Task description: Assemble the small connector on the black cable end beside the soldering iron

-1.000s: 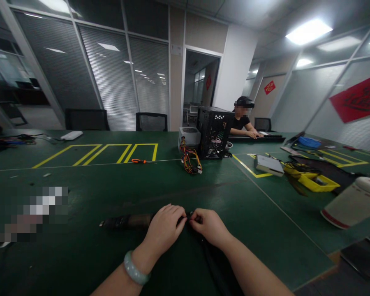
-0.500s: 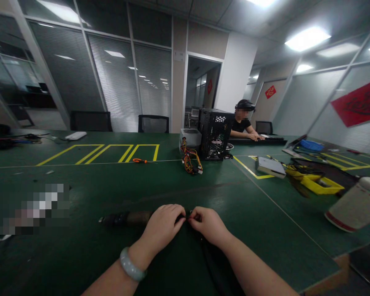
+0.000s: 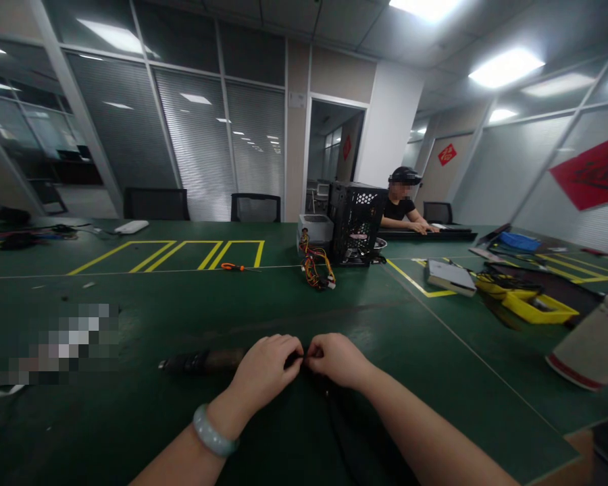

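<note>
My left hand [image 3: 267, 361] lies over the right end of a long dark cylindrical item [image 3: 203, 361], which has a shiny metal tip at its left and a brownish section in the middle. The fingers are curled, with thumb and forefinger together at a small dark piece. My right hand [image 3: 342, 361] meets it fingertip to fingertip, also in a pinch. What sits between the fingertips is too small and dark to name. Below the right hand a black strap-like strip [image 3: 337, 425] runs toward me, mostly lost in shadow.
Farther off on the green table [image 3: 146, 304] are an orange-handled screwdriver [image 3: 233, 267], a power supply with cables [image 3: 315, 233] and a black computer case [image 3: 357, 223]. To the right are a silver box [image 3: 450, 277], yellow trays [image 3: 540, 307] and a white container [image 3: 592, 344]. Another person [image 3: 404, 206] sits behind.
Both hands stay at nearly the same spot, the fingertips slightly closer together. The view has shifted a little, so the background sits slightly lower and farther right.
</note>
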Action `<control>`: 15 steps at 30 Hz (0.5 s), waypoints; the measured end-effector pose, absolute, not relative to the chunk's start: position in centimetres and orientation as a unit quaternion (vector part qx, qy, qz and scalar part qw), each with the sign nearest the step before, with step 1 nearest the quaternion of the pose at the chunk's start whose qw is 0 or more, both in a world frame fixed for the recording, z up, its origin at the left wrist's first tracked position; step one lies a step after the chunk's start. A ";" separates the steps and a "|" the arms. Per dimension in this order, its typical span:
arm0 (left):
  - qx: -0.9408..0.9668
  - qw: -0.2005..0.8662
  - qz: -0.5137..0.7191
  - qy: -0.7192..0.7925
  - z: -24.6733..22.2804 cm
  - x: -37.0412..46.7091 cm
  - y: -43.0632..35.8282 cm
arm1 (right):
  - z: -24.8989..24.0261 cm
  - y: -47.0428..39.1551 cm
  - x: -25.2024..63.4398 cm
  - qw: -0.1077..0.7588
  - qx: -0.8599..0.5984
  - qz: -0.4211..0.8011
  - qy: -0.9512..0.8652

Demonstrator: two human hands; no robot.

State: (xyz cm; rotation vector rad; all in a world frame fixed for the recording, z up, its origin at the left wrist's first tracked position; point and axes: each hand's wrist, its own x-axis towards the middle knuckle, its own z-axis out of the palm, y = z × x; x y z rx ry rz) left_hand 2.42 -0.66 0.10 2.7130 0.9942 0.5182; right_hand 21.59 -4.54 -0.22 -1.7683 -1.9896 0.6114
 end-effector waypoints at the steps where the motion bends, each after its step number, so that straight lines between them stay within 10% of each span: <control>1: 0.920 0.103 0.173 0.336 0.1 2.3 -0.5 | -0.5 -4.5 21.6 0.216 -0.631 0.214 -0.714; 15: 0.910 0.098 0.184 0.359 -0.4 2.5 -0.5 | -1.4 -5.2 21.9 0.268 -0.610 0.199 -0.719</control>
